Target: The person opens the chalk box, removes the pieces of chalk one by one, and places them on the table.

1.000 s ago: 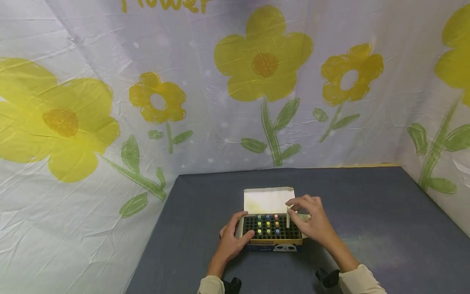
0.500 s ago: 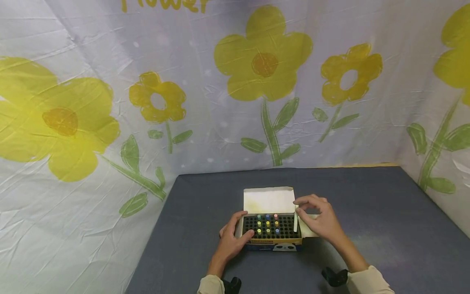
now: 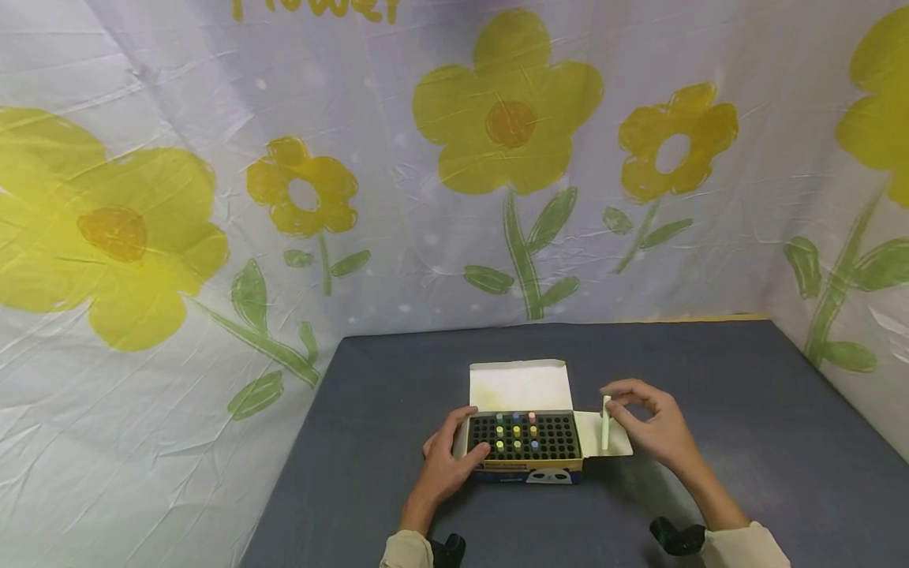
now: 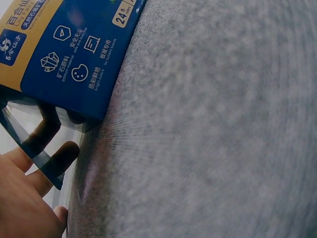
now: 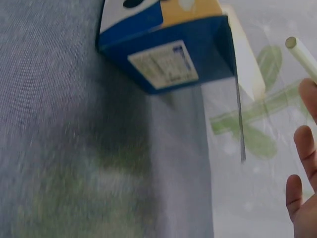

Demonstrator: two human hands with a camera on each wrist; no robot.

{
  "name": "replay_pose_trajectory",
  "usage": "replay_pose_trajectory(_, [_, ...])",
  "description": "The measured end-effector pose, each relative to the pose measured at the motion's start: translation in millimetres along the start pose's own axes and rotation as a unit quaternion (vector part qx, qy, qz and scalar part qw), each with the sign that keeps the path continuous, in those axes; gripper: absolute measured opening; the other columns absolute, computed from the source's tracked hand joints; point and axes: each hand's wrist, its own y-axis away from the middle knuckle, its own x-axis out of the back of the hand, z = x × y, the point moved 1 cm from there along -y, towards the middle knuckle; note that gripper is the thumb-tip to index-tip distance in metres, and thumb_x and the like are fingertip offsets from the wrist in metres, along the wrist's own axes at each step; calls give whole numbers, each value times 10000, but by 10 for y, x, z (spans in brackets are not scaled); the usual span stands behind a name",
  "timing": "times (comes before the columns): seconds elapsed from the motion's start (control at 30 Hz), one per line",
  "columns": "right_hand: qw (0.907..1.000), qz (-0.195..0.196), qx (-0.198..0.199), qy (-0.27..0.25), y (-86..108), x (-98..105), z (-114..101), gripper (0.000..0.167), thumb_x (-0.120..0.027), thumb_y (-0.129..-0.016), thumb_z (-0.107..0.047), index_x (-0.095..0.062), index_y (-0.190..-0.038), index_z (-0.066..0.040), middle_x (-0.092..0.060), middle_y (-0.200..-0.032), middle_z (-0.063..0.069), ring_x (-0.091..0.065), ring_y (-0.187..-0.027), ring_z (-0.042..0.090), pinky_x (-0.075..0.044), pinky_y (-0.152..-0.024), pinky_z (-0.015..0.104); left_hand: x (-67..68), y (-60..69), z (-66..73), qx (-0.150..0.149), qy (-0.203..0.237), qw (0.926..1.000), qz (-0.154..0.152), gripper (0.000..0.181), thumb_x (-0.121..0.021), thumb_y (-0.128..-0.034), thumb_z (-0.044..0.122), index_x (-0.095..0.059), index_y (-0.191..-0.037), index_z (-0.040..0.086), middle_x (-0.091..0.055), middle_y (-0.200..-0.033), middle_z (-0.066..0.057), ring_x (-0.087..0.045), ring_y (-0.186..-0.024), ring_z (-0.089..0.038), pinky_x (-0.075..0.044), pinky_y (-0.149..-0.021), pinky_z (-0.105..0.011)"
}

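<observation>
An open box (image 3: 525,467) with a black grid of holes holds several coloured sticks in its left and middle part. My left hand (image 3: 446,471) grips the box's left end, thumb on the near left corner; in the left wrist view its fingers lie by the blue box (image 4: 74,64) and a side flap (image 4: 32,148). Above the box's right side flap, my right hand (image 3: 656,426) pinches a pale stick (image 3: 606,426) upright between thumb and fingertips. The right wrist view shows that stick's end (image 5: 291,43) clear of the box (image 5: 173,59).
The box's white lid (image 3: 520,385) stands raised at the back, and its right flap (image 3: 592,435) sticks out sideways. The dark tabletop (image 3: 398,379) meets a hanging sheet (image 3: 398,276) with painted flowers behind and at the sides.
My right hand has moved right with the pale stick, from over the holes to over the right flap. My left hand has stayed on the box.
</observation>
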Motion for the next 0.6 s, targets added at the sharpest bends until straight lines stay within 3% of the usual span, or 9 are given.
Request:
replay_pose_trajectory(0.17, [9997, -88, -213, -47, 70, 121, 73, 189, -690, -955, -55, -728, -1129, -118, -744, -839, -21, -588, -1056, -95, -468, -940, 564, -11, 0, -5, 86, -48, 9999, 18, 589, -733, -895, 449, -485, -1429, 460, -579, -1430, -9, -429, -1325, -340, -299, -1027, -666])
replay_pose_trajectory(0.3, [9991, -236, -359, -54, 147, 216, 157, 172, -678, -965, -63, -717, -1133, -62, -736, -832, -24, -598, -1014, -95, -461, -913, 649, -16, -4, -11, 99, -77, 9999, 42, 590, -737, -891, 446, -488, -1426, 456, -591, -1415, -1, -444, -1302, -320, -288, -1028, -654])
replay_pose_trajectory(0.37, [9982, -361, -484, -23, 187, 260, 204, 176, -670, -976, -84, -709, -1142, -42, -732, -830, -31, -606, -981, -80, -476, -889, 634, -13, -6, -11, 65, -70, 9999, 52, 592, -741, -887, 437, -495, -1425, 441, -600, -1406, -6, -462, -1287, -314, -265, -1033, -653])
replay_pose_trajectory(0.6, [9920, -795, -962, 204, 319, 352, 369, 199, -651, -1003, -169, -705, -1159, -59, -720, -916, -7, -647, -880, 20, -514, -773, 367, -13, -12, -20, -35, -10, 10000, 35, 597, -742, -889, 421, -499, -1434, 413, -604, -1412, -24, -501, -1275, -325, -201, -1054, -641])
